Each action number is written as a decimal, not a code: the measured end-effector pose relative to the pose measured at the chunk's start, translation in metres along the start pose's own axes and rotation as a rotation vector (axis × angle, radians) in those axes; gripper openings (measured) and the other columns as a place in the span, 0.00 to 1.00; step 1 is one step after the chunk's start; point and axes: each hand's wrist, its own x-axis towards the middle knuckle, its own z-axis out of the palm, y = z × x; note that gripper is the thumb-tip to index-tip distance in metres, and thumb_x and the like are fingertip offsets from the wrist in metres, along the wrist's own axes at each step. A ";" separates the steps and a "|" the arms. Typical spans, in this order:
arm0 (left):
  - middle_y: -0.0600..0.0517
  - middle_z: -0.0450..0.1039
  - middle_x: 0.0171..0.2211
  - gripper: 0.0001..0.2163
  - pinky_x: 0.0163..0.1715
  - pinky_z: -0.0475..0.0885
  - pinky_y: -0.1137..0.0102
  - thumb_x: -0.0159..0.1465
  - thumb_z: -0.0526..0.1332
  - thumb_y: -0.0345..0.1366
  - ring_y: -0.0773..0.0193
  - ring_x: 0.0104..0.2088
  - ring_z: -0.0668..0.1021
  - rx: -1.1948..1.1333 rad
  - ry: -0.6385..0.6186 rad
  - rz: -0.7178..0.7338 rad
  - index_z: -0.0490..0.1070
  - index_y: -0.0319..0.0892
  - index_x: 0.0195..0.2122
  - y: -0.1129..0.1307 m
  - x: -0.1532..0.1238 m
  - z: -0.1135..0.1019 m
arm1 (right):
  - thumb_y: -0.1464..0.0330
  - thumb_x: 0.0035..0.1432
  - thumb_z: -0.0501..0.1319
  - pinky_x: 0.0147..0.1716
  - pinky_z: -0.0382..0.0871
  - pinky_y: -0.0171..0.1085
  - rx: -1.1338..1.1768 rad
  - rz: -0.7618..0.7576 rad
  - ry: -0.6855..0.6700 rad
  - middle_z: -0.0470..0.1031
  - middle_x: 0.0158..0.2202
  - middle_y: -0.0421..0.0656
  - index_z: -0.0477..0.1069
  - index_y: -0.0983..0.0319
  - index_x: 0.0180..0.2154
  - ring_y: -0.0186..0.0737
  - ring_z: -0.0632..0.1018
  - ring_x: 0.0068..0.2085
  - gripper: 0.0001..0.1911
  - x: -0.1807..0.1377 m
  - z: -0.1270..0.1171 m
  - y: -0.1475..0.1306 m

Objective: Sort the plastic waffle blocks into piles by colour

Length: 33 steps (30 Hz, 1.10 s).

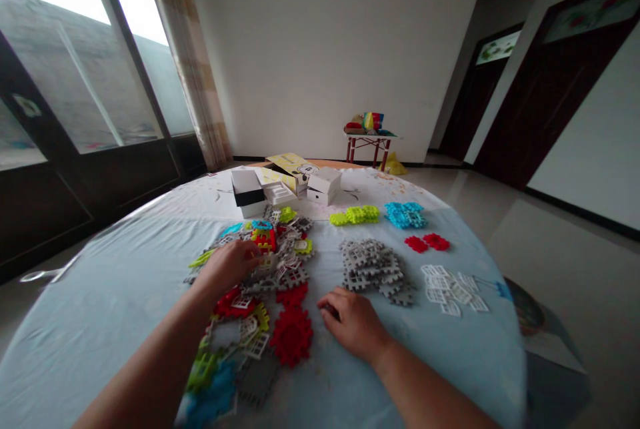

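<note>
My left hand [233, 265] reaches over a jumbled pile of plastic interlocking building pieces. Its fingers are bent together at a greyish piece [265, 267]; what lies between the fingertips is hidden. Just above the fingers is a red piece [265, 239]. My right hand [353, 322] rests on the tablecloth with curled fingers, a dark gap showing by the thumb; I cannot make out whether anything is inside. It lies between a red gear-shaped piece [291, 335] and a stack of grey interlocking pieces [373, 265].
Sorted groups lie on the right: lime-green pieces [356, 215], blue pieces [405, 214], red pieces [427, 242] and white window frames [450, 289]. A lime piece [203, 370] and blue pieces [217, 392] lie near the front. White boxes [324, 185] and a yellow box [293, 165] stand behind.
</note>
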 end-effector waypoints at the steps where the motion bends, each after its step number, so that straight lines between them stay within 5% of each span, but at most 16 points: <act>1: 0.50 0.72 0.27 0.15 0.28 0.62 0.70 0.54 0.54 0.47 0.62 0.28 0.71 -0.034 0.015 0.000 0.73 0.42 0.31 0.001 0.000 -0.002 | 0.68 0.56 0.53 0.36 0.62 0.30 -0.002 -0.002 -0.001 0.74 0.35 0.41 0.72 0.59 0.38 0.34 0.74 0.37 0.11 0.000 0.000 0.000; 6: 0.53 0.69 0.21 0.20 0.21 0.59 0.73 0.53 0.55 0.51 0.67 0.21 0.67 -0.307 0.092 -0.048 0.71 0.39 0.33 0.016 -0.002 -0.016 | 0.68 0.55 0.53 0.35 0.62 0.30 0.003 -0.007 0.018 0.74 0.35 0.41 0.72 0.58 0.37 0.33 0.73 0.36 0.10 0.000 0.001 0.001; 12: 0.52 0.71 0.22 0.21 0.21 0.63 0.73 0.51 0.58 0.52 0.67 0.21 0.70 -0.628 -0.060 -0.021 0.69 0.38 0.35 0.052 0.002 -0.006 | 0.68 0.53 0.55 0.32 0.61 0.30 -0.020 -0.008 0.041 0.73 0.34 0.40 0.72 0.59 0.36 0.33 0.73 0.33 0.09 0.001 0.003 0.002; 16: 0.52 0.72 0.22 0.15 0.21 0.62 0.73 0.54 0.57 0.46 0.66 0.22 0.72 -0.507 -0.077 0.100 0.70 0.40 0.34 0.100 0.014 0.008 | 0.69 0.54 0.54 0.32 0.61 0.30 -0.033 -0.020 0.046 0.73 0.33 0.40 0.71 0.59 0.36 0.33 0.72 0.32 0.09 0.002 0.004 0.004; 20: 0.50 0.75 0.26 0.12 0.27 0.62 0.71 0.56 0.56 0.44 0.65 0.26 0.74 -0.277 0.061 0.208 0.72 0.42 0.35 0.153 0.030 0.022 | 0.69 0.54 0.54 0.32 0.60 0.30 -0.048 -0.035 0.058 0.72 0.32 0.39 0.71 0.58 0.36 0.33 0.72 0.32 0.09 0.002 0.004 0.004; 24: 0.50 0.76 0.33 0.14 0.31 0.63 0.69 0.55 0.58 0.44 0.61 0.32 0.75 -0.221 0.090 0.256 0.72 0.46 0.40 0.184 0.039 0.037 | 0.69 0.53 0.54 0.30 0.59 0.30 -0.074 -0.032 0.065 0.72 0.32 0.40 0.71 0.59 0.35 0.33 0.72 0.31 0.08 0.002 0.003 0.004; 28: 0.54 0.76 0.33 0.15 0.31 0.64 0.70 0.54 0.58 0.46 0.62 0.32 0.75 -0.197 0.065 0.286 0.71 0.49 0.41 0.181 0.035 0.040 | 0.69 0.53 0.54 0.31 0.59 0.30 -0.055 -0.044 0.058 0.72 0.32 0.40 0.71 0.59 0.35 0.33 0.72 0.31 0.08 0.001 0.003 0.004; 33: 0.54 0.76 0.33 0.14 0.30 0.64 0.72 0.56 0.56 0.45 0.64 0.32 0.75 -0.147 0.076 0.209 0.72 0.47 0.39 0.139 0.023 0.024 | 0.70 0.53 0.54 0.32 0.59 0.30 -0.009 -0.042 0.043 0.71 0.33 0.40 0.71 0.59 0.36 0.33 0.72 0.33 0.09 0.000 0.004 0.005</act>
